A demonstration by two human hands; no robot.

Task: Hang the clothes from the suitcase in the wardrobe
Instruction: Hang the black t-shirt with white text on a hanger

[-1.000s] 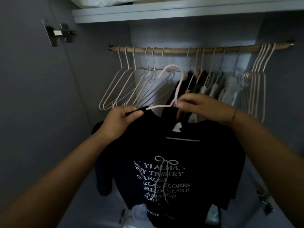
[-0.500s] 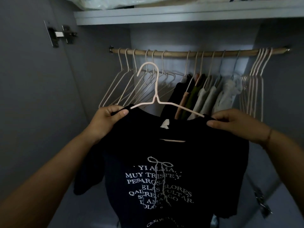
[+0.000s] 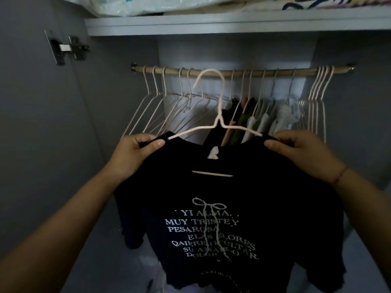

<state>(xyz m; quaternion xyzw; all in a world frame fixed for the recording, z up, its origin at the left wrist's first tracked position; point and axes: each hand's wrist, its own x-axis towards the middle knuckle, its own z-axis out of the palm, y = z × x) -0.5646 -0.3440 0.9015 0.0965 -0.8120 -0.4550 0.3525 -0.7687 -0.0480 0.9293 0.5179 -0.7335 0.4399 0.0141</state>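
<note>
Head view: the left hand (image 3: 135,154) and right hand (image 3: 302,154) hold a black printed T-shirt (image 3: 211,208) by its shoulders, the fingers (image 3: 157,143) of each pinching cloth over the ends of its pink wire hanger (image 3: 220,115). The hanger's hook is level with the wardrobe rail (image 3: 264,71), near the empty hangers (image 3: 160,111).

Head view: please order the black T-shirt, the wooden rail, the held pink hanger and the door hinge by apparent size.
1. black T-shirt
2. wooden rail, long but thin
3. pink hanger; nearer the camera, so its rank against the rail is unsure
4. door hinge
</note>
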